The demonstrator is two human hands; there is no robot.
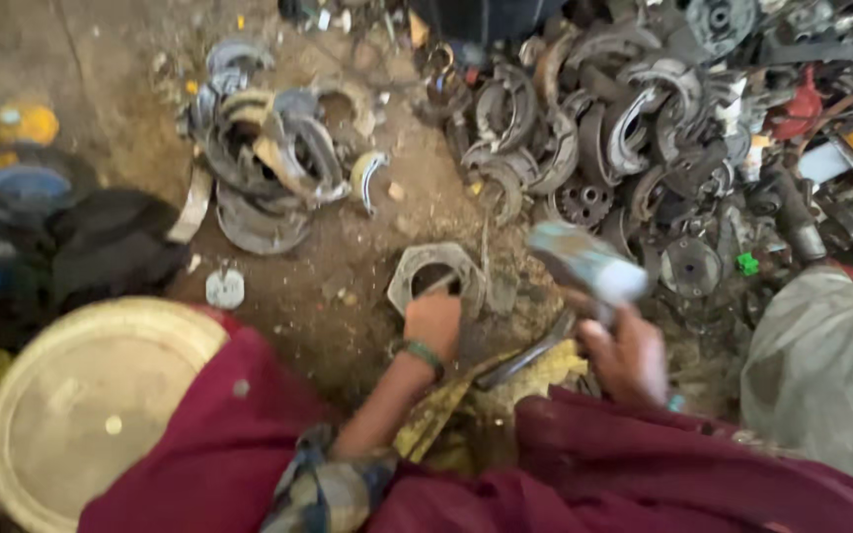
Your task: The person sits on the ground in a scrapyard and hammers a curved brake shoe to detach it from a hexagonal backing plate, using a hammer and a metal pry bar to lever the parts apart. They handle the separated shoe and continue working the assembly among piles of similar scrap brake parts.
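Metal ring (436, 277), grey and dirty, with a many-sided outer edge and a round hole in its middle, lies flat on the dirt floor (348, 286) at the centre of the frame. At the far left sits a yellow and blue blur of objects that cannot be told apart, and below it, at lower left, a round pale lid (91, 395) rests beside the person's dark red cloth. In the upper left centre lies a small heap of curved brake shoes (269, 158). The left hand (433, 324), with a green band at the wrist, rests on the near edge of the ring, fingers curled down against it; whether they grip it cannot be told. To the right, the right hand (629, 355) is closed around the handle of a hammer (584, 262), whose blurred pale head is raised just right of the ring. The upper right is filled with a large pile of scrap parts (663, 128).
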